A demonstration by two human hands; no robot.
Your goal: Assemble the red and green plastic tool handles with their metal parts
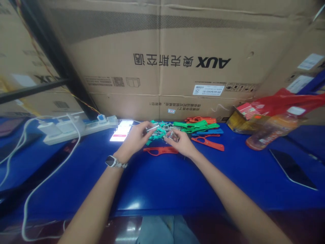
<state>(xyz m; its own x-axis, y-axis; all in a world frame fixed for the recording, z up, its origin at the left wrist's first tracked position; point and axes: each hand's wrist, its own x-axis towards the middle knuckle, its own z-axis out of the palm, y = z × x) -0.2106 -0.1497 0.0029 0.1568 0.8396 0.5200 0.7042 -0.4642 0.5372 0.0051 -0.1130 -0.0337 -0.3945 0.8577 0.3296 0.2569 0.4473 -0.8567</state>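
My left hand (135, 137) is closed, thumb and fingers pinching a thin silvery metal rod (152, 128). Just to its right, my right hand (185, 144) is closed around small shiny metal pieces (173, 136), whose kind is too blurred to make out. Between and beyond both hands lies a pile of small green plastic parts (154, 136) mixed with metal bits. Long green plastic pieces (190, 126) lie behind my right hand. A red plastic piece with a looped end (159, 150) rests in front of the pile, partly covered by my right hand.
More red pieces (210, 143), orange pieces (201, 120) and a blue piece (212, 131) lie at right. A lit phone (120, 132) and a power strip (86, 128) with white cables stand left. Farther right are a drink bottle (275, 128) and a dark phone (291, 169). Behind rises a large carton (162, 37).
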